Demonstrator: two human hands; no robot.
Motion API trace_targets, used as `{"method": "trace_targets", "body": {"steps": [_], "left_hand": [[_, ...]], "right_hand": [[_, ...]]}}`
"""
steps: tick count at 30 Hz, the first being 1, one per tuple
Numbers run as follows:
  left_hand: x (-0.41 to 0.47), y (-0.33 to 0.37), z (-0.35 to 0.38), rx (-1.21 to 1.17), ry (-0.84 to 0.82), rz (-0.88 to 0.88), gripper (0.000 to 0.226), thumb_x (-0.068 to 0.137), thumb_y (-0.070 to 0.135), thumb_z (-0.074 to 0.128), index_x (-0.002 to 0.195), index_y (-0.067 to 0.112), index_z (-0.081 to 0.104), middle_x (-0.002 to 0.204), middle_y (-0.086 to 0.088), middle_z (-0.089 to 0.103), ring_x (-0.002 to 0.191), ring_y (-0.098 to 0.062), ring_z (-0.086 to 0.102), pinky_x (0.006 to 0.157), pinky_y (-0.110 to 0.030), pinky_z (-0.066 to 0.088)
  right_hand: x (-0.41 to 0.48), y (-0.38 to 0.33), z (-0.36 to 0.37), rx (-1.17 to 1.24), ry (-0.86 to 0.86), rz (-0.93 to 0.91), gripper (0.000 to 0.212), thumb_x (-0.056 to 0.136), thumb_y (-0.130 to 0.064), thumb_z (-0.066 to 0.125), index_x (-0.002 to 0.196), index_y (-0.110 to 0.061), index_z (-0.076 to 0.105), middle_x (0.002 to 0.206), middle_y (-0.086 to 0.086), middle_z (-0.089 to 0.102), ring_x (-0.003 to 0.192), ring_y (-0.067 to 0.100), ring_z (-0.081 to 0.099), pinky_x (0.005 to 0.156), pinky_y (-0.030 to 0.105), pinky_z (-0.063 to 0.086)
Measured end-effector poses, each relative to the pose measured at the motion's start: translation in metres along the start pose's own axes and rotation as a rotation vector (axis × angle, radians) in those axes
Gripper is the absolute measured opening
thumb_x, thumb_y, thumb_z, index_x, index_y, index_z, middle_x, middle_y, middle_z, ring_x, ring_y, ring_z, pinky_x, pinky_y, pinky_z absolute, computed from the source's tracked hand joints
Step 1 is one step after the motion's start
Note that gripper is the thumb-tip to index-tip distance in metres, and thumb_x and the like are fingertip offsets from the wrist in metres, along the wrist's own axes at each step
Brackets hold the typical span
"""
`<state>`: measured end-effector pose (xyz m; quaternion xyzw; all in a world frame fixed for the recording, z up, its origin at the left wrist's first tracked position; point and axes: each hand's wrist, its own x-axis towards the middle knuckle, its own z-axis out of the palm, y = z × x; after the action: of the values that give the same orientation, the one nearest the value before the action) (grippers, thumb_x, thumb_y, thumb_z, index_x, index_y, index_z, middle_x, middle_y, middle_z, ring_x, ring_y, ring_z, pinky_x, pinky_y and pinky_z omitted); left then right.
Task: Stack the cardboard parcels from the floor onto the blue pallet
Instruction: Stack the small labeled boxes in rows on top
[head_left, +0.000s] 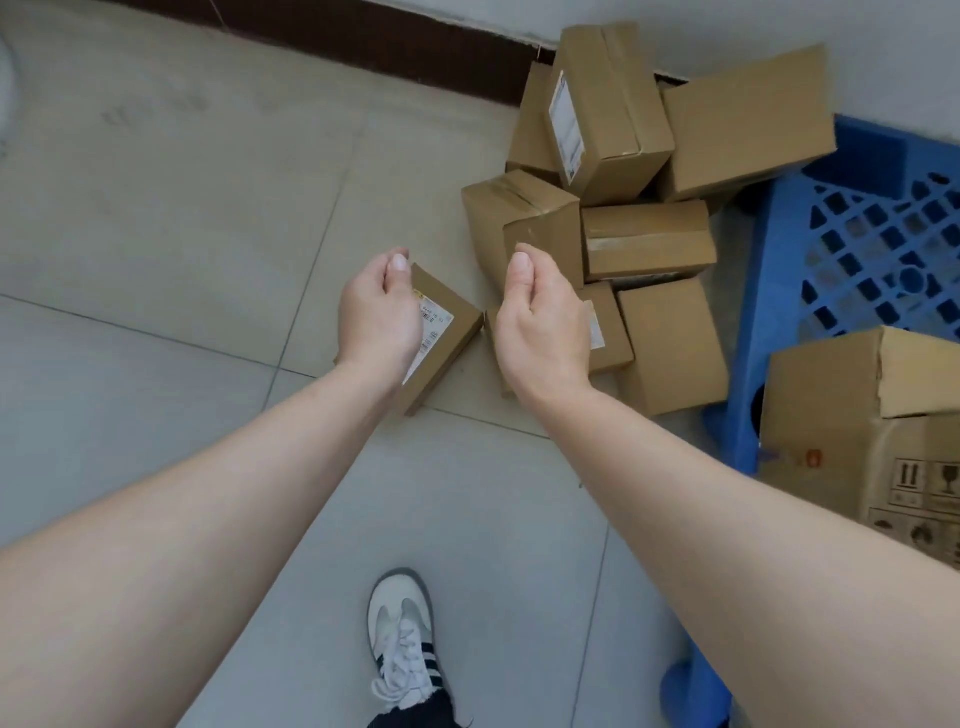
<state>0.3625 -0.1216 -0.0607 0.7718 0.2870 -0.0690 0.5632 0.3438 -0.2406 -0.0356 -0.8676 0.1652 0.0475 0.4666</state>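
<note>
Left hand (379, 312) and right hand (540, 322) hover loosely curled, holding nothing. A flat parcel (441, 332) lies on the floor just under the left hand, the pile (540, 218) beyond the right, the pallet (769, 312) further right. It looks light and stiff; grip its opposite long edges

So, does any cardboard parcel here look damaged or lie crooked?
Yes. The brown cardboard parcels on the grey tiled floor lie in a loose heap; the tall labelled parcel and the large plain parcel sit tilted. The big printed cardboard box on the blue plastic pallet has its top flap lifted and ragged.
</note>
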Motion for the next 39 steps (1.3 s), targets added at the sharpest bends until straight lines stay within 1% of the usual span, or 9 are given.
{"method": "trace_targets", "body": {"steps": [4,6,11,16,22,27,31,36,39], "left_hand": [[0.031,-0.034,-0.004,0.026,-0.008,-0.024,0.037,0.102,0.027,0.035,0.129,0.015,0.057,0.123,0.008,0.060,0.102,-0.003,0.054,0.092,-0.023,0.043],[0.044,-0.049,-0.007,0.059,-0.012,-0.035,0.037,0.102,0.027,0.035,0.129,0.016,0.057,0.111,0.010,0.060,0.096,-0.004,0.053,0.085,-0.021,0.041],[0.074,-0.088,-0.009,0.143,-0.022,-0.025,0.036,0.102,0.025,0.034,0.127,0.014,0.058,0.127,0.002,0.059,0.116,-0.013,0.053,0.097,-0.027,0.042],[0.101,-0.123,-0.002,0.226,-0.060,-0.007,0.035,0.102,0.025,0.034,0.124,0.013,0.059,0.111,0.008,0.058,0.101,-0.007,0.051,0.084,-0.019,0.036],[0.127,-0.155,0.003,0.335,-0.051,0.017,0.035,0.100,0.025,0.033,0.121,0.015,0.061,0.104,0.008,0.058,0.097,-0.011,0.053,0.080,-0.021,0.039],[0.148,-0.179,0.005,0.411,-0.112,0.043,0.037,0.102,0.023,0.031,0.130,0.017,0.054,0.128,0.007,0.057,0.117,-0.011,0.050,0.089,-0.015,0.033],[0.152,-0.194,0.002,0.467,-0.154,0.073,0.025,0.098,0.018,0.028,0.092,0.013,0.052,0.074,0.007,0.049,0.071,-0.015,0.042,0.064,-0.027,0.030],[0.130,-0.210,-0.003,0.415,-0.090,0.012,0.041,0.101,0.022,0.031,0.137,0.015,0.047,0.136,-0.001,0.054,0.124,-0.017,0.049,0.097,-0.020,0.036],[0.115,-0.212,-0.008,0.393,-0.054,0.008,0.041,0.099,0.024,0.033,0.137,0.019,0.048,0.130,-0.005,0.054,0.122,-0.019,0.050,0.099,-0.024,0.038]], "right_hand": [[0.008,0.024,0.041,-0.025,0.005,0.046,0.031,0.101,-0.028,0.028,0.101,-0.016,0.057,0.088,-0.005,0.054,0.086,0.016,0.047,0.072,0.030,0.033],[0.012,0.037,0.060,-0.031,0.003,0.083,0.033,0.101,-0.029,0.027,0.100,-0.013,0.056,0.087,-0.004,0.054,0.084,0.018,0.047,0.071,0.033,0.035],[0.018,0.071,0.099,-0.037,0.001,0.157,0.029,0.101,-0.029,0.028,0.089,-0.017,0.051,0.083,-0.003,0.053,0.082,0.019,0.046,0.068,0.032,0.031],[0.020,0.106,0.134,-0.039,0.025,0.215,0.032,0.101,-0.027,0.030,0.071,-0.019,0.039,0.066,-0.006,0.043,0.073,0.020,0.042,0.061,0.031,0.024],[0.025,0.134,0.169,-0.013,0.020,0.285,0.031,0.101,-0.026,0.029,0.092,-0.011,0.055,0.089,0.004,0.059,0.079,0.020,0.044,0.064,0.032,0.024],[0.031,0.143,0.195,0.050,-0.029,0.359,0.032,0.102,-0.026,0.026,0.112,-0.011,0.051,0.108,0.004,0.063,0.099,0.026,0.054,0.068,0.029,0.028],[0.033,0.148,0.205,0.116,-0.075,0.415,0.042,0.102,-0.027,0.025,0.142,-0.017,0.032,0.135,0.001,0.052,0.123,0.023,0.045,0.089,0.028,0.033],[0.027,0.155,0.210,0.128,-0.088,0.392,0.047,0.102,-0.026,0.027,0.149,-0.023,0.022,0.149,-0.005,0.037,0.135,0.016,0.035,0.101,0.021,0.027],[0.020,0.154,0.200,0.131,-0.082,0.357,0.046,0.101,-0.026,0.029,0.148,-0.022,0.026,0.144,-0.003,0.044,0.132,0.016,0.038,0.096,0.018,0.027]]}}
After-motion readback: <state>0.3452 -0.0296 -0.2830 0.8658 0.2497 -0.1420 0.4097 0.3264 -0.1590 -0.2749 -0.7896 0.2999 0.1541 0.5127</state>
